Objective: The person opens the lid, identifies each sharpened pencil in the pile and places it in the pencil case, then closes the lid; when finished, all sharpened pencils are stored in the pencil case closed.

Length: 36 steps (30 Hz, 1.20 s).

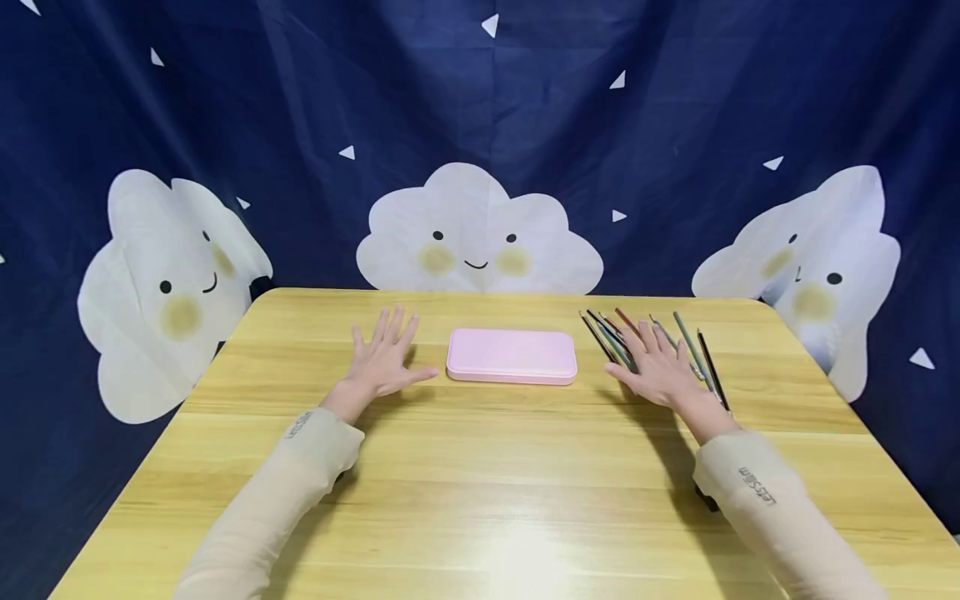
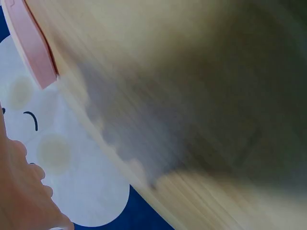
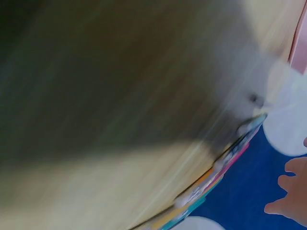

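A pink pencil case (image 1: 512, 355), lid closed, lies flat toward the back of the table. My left hand (image 1: 382, 358) is just to its left with fingers spread, holding nothing; in the left wrist view the case's end (image 2: 36, 52) shows at the upper left. On the right, several thin coloured pencils (image 1: 697, 354) lie loosely fanned out. Over them hovers or rests my right hand (image 1: 660, 371), fingers straight and spread; contact with the pencils cannot be told. The right wrist view shows the hand (image 3: 292, 191) at its right edge, apart from the blurred pencils (image 3: 206, 187).
The wooden table (image 1: 480, 467) runs to a back edge against a dark blue curtain (image 1: 420, 92) printed with white smiling clouds (image 1: 480, 208) and small triangles. Shadows of both arms fall on the wood, and a bright glare lies near the front.
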Motion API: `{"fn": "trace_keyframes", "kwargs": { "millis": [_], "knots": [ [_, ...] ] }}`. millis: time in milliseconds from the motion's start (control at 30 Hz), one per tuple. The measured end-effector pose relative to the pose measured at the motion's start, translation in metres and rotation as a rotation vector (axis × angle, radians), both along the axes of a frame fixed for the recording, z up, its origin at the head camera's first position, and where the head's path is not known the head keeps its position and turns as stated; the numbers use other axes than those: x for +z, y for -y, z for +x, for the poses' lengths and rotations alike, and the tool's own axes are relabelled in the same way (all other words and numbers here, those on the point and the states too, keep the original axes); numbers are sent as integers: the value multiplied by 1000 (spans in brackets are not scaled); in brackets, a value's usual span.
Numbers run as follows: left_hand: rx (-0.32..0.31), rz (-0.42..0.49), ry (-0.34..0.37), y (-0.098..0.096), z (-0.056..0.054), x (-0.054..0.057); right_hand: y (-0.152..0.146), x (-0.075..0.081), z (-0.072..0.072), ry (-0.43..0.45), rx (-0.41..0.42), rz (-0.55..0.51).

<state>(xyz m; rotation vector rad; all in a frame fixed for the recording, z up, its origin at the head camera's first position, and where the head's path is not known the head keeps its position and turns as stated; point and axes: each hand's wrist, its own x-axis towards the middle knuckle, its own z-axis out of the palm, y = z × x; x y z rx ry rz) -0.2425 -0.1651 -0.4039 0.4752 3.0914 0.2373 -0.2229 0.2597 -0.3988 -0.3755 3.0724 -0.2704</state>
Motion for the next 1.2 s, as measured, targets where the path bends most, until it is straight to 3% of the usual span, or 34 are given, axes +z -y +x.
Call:
{"fn": "trace_keyframes", "kwargs": {
  "millis": [300, 600, 800, 900, 1200],
  "knots": [
    [-71, -16, 44, -11, -12, -4, 50, -3, -16, 50, 111, 31],
    [-182, 250, 233, -29, -29, -12, 102, -6, -26, 67, 339, 7],
    [-274, 288, 226, -38, -36, -21, 119, -13, -33, 72, 399, 57],
    [-325, 322, 192, -41, -37, -26, 122, -16, -33, 27, 402, 81],
    [-313, 316, 162, -45, -34, -31, 126, -23, -29, -220, 461, 274]
  ]
}}
